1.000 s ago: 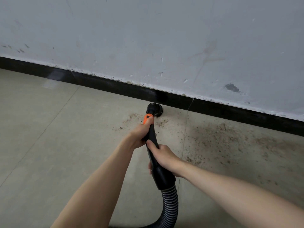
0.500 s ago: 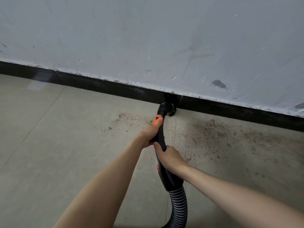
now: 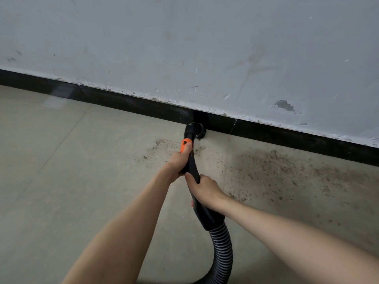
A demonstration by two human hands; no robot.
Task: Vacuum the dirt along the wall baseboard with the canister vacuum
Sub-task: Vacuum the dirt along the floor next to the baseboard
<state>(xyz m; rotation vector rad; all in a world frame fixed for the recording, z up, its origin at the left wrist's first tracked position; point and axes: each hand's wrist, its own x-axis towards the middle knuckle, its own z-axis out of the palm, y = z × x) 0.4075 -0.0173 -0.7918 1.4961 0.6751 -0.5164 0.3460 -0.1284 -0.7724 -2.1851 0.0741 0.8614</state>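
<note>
A black vacuum wand (image 3: 192,167) with an orange button (image 3: 185,144) points at the black baseboard (image 3: 287,136). Its round brush nozzle (image 3: 195,130) sits on the floor against the baseboard. My left hand (image 3: 179,162) grips the wand just below the orange part. My right hand (image 3: 205,191) grips the handle lower down, above the ribbed hose (image 3: 222,249). Brown dirt (image 3: 272,169) is scattered on the floor to the right of the nozzle, with a thinner patch of dirt (image 3: 158,148) to its left. The canister is out of view.
A scuffed grey-white wall (image 3: 205,48) rises above the baseboard. Beige floor tiles (image 3: 61,181) spread left and toward me. The hose curves down out of the bottom edge.
The nozzle stays against the baseboard; relative to the baseboard joint it has shifted slightly left since half a second ago. Both hands keep the same grip.
</note>
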